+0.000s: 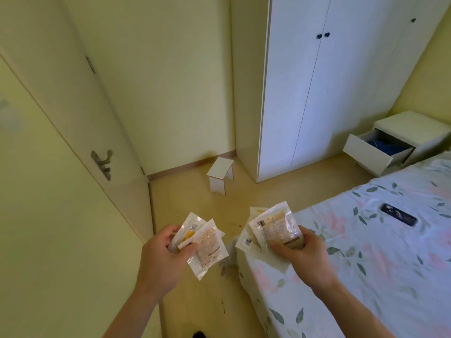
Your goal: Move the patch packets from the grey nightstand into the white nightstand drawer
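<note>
Left hand (163,254) pinches fan of patch packets (207,247); right hand (301,252) grips second fan (271,230). Carry both far right to white nightstand (412,132); drawer (375,152) open, blue contents, probably cable. Keep thumbs firm: slippery packets. Skirt bed (366,252) corner.

Patch packets (207,247) in left hand (163,257), more packets (273,230) in right hand (302,254)

Both bare forearms are extended forward from the near edge, side by side. The left hand (166,252) is curled, thumb on top, around a fan of packets; the right hand (300,250) is likewise curled round a second fan.
</note>
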### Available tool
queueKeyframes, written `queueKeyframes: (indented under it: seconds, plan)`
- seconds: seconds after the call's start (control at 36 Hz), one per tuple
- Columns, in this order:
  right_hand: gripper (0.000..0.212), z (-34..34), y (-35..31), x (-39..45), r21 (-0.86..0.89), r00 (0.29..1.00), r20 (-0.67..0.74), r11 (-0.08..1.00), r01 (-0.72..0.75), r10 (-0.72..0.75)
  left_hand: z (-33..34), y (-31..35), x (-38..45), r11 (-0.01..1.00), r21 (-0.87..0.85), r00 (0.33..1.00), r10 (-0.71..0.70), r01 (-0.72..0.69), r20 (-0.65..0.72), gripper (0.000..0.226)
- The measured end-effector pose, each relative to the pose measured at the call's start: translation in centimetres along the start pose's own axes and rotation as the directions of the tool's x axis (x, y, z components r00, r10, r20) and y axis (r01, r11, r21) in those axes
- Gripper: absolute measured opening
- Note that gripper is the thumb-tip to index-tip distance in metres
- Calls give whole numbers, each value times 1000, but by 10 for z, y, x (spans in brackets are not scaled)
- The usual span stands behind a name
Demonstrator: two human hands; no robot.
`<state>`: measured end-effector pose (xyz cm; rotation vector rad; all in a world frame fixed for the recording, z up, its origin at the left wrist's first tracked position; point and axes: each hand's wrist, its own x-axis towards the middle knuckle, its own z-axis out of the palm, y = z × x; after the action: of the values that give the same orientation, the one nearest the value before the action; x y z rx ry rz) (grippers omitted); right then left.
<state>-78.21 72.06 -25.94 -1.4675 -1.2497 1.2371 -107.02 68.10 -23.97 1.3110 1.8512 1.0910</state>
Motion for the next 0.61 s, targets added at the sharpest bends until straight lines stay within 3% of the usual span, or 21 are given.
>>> queueKeyframes:
  seconds: [0.25,0.61]
  plan:
    - [21,79,-14,95,8,992,-128,1000,-8,9,-18,-13,171,999,16,994,34,-36,102,29]
    - [22,104,-20,246,99,931,-341,990,-104,132,22,3,374,993,13,940,106,-117,323,23]
